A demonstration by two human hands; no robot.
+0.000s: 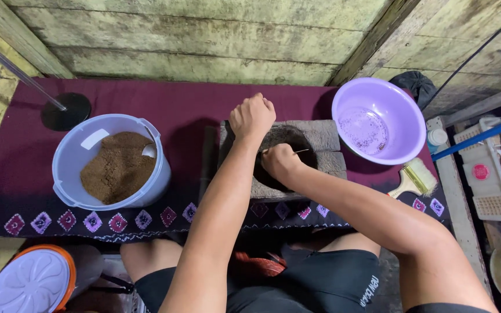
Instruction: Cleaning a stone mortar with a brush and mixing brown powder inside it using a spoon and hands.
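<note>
A grey stone mortar block (325, 137) with a dark round hollow sits on the maroon cloth (175, 104) in front of me. My left hand (252, 116) is a closed fist resting on the block's upper left rim; whether it grips anything is hidden. My right hand (280, 162) reaches into the hollow and holds a thin metal utensil (301, 151) whose tip points right. What lies in the hollow is hidden by my hands.
A white bucket (68, 168) of brown powder with a white scoop (149, 151) stands at left. A purple basin (408, 119) sits at right, a paint brush (416, 178) below it. An orange-rimmed lid (30, 281) lies at lower left. A round black stand base (66, 111) rests near the wooden wall.
</note>
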